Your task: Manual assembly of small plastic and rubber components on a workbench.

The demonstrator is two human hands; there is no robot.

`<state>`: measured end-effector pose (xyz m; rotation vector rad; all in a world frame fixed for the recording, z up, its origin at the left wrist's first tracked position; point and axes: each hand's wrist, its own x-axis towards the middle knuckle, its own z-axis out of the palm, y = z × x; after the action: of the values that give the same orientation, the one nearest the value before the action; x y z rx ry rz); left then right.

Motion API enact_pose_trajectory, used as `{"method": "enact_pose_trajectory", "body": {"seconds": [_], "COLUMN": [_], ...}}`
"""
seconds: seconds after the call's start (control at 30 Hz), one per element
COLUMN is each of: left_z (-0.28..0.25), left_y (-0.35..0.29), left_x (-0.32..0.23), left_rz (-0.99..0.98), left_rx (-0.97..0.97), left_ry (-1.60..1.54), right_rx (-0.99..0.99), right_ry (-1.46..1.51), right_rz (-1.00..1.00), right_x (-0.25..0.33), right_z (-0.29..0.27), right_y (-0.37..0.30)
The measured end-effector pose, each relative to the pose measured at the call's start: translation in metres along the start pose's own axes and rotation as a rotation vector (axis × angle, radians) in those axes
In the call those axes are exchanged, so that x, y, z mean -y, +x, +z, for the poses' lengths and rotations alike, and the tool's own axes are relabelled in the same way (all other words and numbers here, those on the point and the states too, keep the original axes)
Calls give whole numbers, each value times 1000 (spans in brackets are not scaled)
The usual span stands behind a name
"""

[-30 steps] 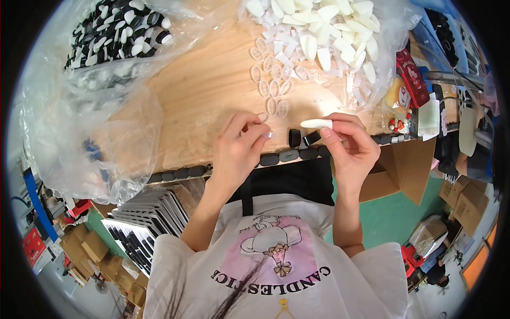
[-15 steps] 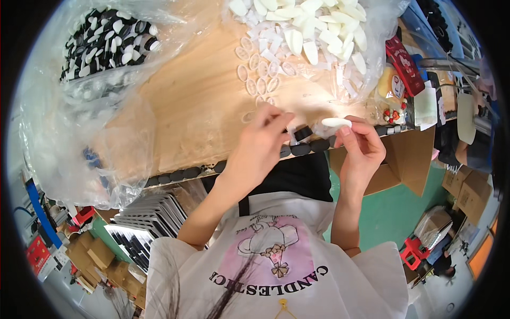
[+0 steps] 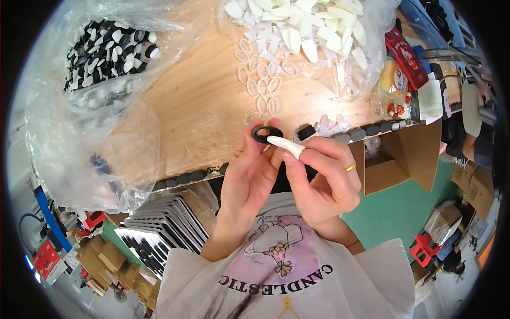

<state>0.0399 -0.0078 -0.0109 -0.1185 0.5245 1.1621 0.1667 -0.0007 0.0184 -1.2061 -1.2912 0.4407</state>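
My left hand (image 3: 248, 173) pinches a black oval ring (image 3: 256, 137) upright between its fingertips, just above the front of the table. With thumb and fingers my right hand (image 3: 325, 178) grips a long white oval piece (image 3: 286, 144). The white piece's tip overlaps the ring's right side; whether it sits inside the opening I cannot tell. Beyond the ring, several clear oval rings (image 3: 262, 85) lie in rows on the wood. A small black block (image 3: 306, 132) and small translucent white pieces (image 3: 333, 125) lie close behind my right hand.
A plastic bag at the back holds a heap of white oval pieces (image 3: 311, 26). Another bag at far left holds black and white parts (image 3: 109, 53). Dark oval pieces (image 3: 372, 129) line the table's front edge. An open cardboard box (image 3: 388, 175) stands below right.
My right hand has moved left with the white piece, up to my left hand. The left hand, blurred near the clear rings before, now holds the black ring.
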Motion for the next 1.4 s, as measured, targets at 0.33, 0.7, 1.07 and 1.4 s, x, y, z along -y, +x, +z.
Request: {"method": "enact_pose_trajectory", "body": {"seconds": [0.33, 0.7, 1.07, 1.4], "left_z": [6, 4, -6, -22], "left_y": [-3, -9, 7, 7], "left_x": [-2, 1, 2, 5], "left_rz": [147, 222, 354, 577], "left_rx": [39, -32, 63, 131], "left_ry": [178, 366, 644, 878], "right_rx": [160, 299, 273, 578], "right_ry": [-12, 82, 341, 299], "right_rz": [-136, 21, 259, 154], "right_x": [-6, -11, -7, 2], "right_z": [0, -5, -15, -26], "right_y": [3, 16, 9, 32]}}
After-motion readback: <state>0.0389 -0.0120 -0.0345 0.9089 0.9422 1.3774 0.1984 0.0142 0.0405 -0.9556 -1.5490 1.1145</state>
